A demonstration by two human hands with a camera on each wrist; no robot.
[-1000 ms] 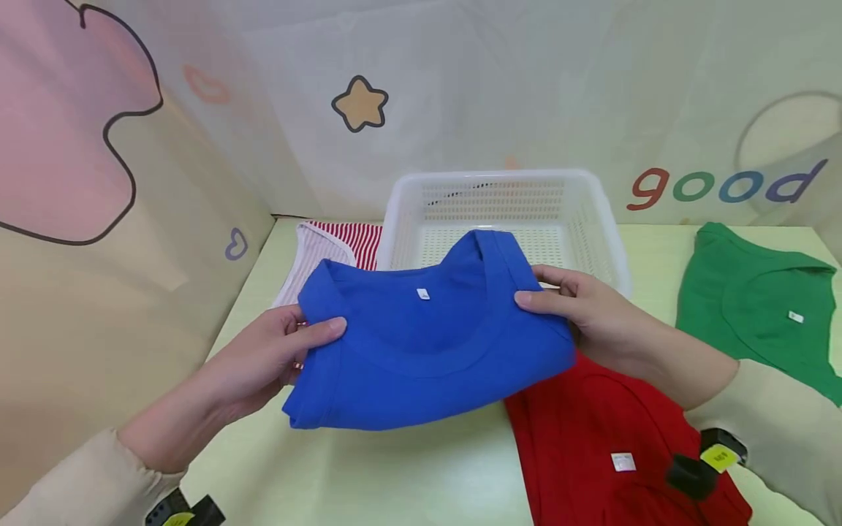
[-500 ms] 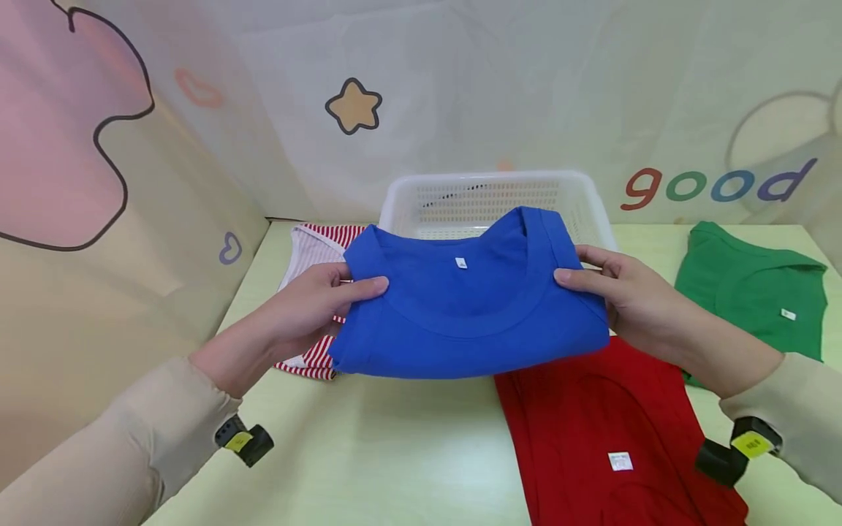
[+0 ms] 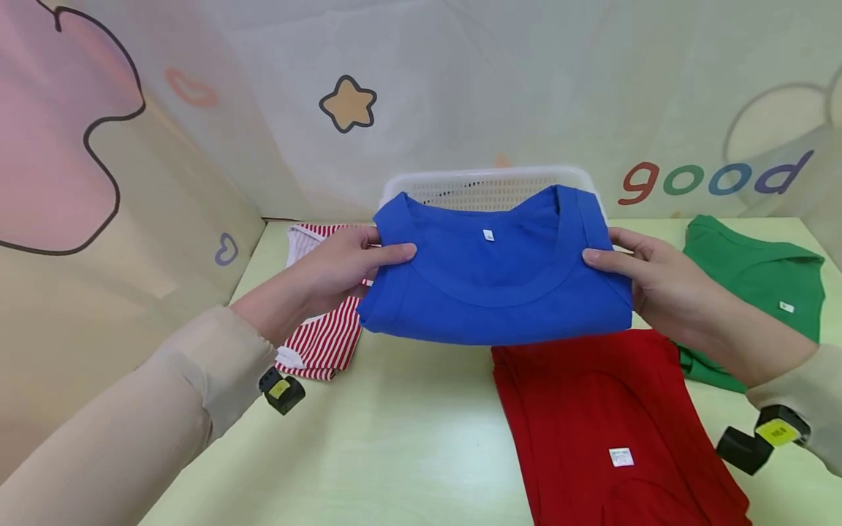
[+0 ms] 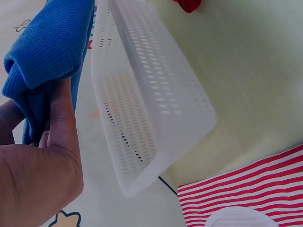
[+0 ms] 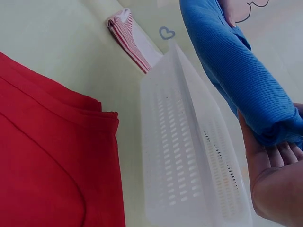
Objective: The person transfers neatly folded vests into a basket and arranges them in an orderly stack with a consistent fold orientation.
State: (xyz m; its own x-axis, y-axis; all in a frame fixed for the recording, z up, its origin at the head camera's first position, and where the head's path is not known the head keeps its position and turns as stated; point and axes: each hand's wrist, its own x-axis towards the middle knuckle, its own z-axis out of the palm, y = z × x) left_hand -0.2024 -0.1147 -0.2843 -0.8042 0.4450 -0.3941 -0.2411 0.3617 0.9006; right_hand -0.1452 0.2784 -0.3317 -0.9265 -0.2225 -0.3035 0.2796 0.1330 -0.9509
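A folded blue shirt (image 3: 493,292) with a round neckline and a small white tag is held up between both hands. My left hand (image 3: 349,264) pinches its left shoulder, thumb on top and fingers beneath. At the opposite shoulder my right hand (image 3: 664,281) grips it the same way. Behind the shirt stands a white perforated plastic basket (image 3: 487,191), mostly hidden by it in the head view. Both wrist views show the basket wall (image 4: 161,71) close by, with the rolled lower edge of the shirt (image 5: 241,80) raised beside it.
A red folded shirt (image 3: 592,416) lies on the table (image 3: 395,453) at front right. Farther right is a green folded shirt (image 3: 756,277). A red-and-white striped garment (image 3: 325,340) lies left of the basket, partly behind my left arm. A printed cloth wall (image 3: 460,88) rises behind the basket.
Both hands have carried the blue shirt forward and to the right, so it now covers much of the basket. More of the striped garment and the red shirt shows.
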